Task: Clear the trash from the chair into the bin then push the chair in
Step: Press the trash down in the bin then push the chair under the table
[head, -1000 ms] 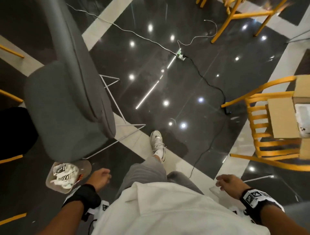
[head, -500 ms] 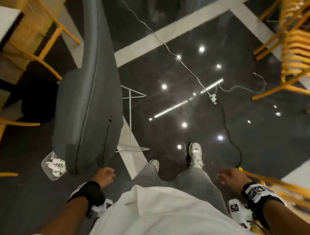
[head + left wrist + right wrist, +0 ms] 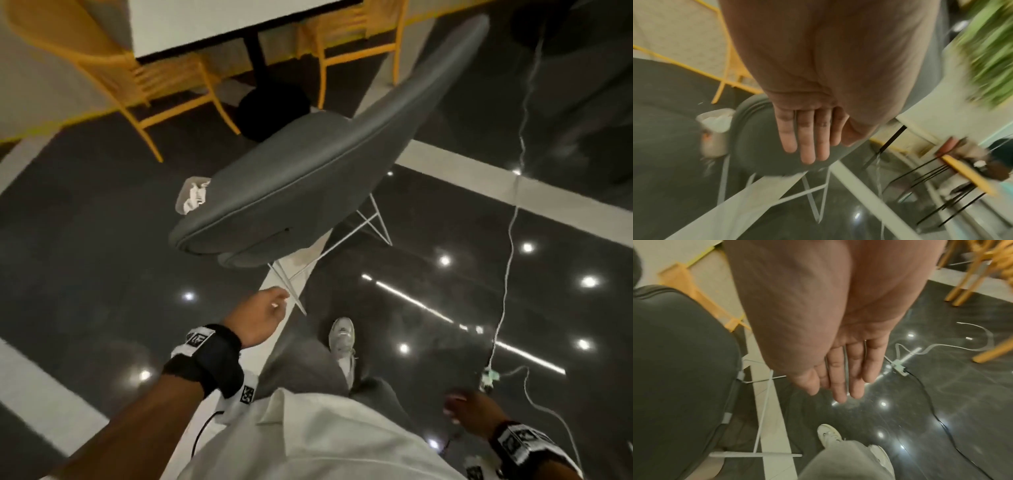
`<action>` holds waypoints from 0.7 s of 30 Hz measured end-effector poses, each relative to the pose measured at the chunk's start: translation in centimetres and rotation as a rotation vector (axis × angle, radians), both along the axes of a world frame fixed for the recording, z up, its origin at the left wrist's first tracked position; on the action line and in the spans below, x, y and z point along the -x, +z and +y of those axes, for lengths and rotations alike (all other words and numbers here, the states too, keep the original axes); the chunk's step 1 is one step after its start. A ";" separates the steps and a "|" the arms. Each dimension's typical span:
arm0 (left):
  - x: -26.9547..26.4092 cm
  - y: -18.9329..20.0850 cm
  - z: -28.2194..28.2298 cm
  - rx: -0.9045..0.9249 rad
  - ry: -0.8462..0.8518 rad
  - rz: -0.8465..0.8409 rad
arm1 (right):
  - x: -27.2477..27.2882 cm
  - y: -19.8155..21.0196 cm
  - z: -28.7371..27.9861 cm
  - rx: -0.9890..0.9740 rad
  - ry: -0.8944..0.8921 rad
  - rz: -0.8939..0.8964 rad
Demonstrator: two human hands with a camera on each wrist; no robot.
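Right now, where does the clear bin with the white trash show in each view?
Head: bin left of centre, half hidden behind the grey chair.
Left wrist: bin at left, beside the chair's edge.
Right wrist: not in view.
Shared landmark: the grey chair, in all three.

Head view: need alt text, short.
A grey padded chair on white wire legs stands ahead of a walking person, whose open left hand reaches toward it. A bin of white trash peeks out behind the seat; the right hand hangs empty.
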State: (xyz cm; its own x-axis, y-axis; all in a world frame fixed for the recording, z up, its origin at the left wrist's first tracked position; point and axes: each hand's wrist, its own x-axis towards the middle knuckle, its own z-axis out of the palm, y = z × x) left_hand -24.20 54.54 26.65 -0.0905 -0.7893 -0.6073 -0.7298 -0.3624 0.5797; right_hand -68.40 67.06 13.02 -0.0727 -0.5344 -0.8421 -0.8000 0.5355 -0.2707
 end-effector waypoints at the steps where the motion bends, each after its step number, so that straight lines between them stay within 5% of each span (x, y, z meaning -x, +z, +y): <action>1: 1.1 2.3 -0.5 0.087 0.008 0.015 | 0.0 0.3 -2.6 0.031 0.037 -0.007; 4: 3.5 9.3 -2.6 0.430 -0.011 -0.013 | -0.5 1.0 -9.6 0.095 0.176 -0.057; 9: 5.9 16.4 -7.9 0.984 0.082 -0.196 | -5.4 10.1 -19.8 0.243 0.453 -0.225; 16: 9.0 14.6 -13.1 0.705 0.192 -0.769 | -9.7 26.3 -31.3 0.916 0.623 -0.565; 21: 10.6 13.9 -14.2 0.621 0.405 -0.910 | -11.2 31.4 -39.8 1.257 0.845 -0.479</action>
State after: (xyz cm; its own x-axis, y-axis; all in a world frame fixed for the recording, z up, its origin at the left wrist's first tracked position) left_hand -34.77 40.34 40.60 0.5047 -0.8441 0.1811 -0.8625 -0.5023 0.0625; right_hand -57.22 27.22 44.39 0.7241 -0.6253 0.2912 -0.4531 -0.7495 -0.4826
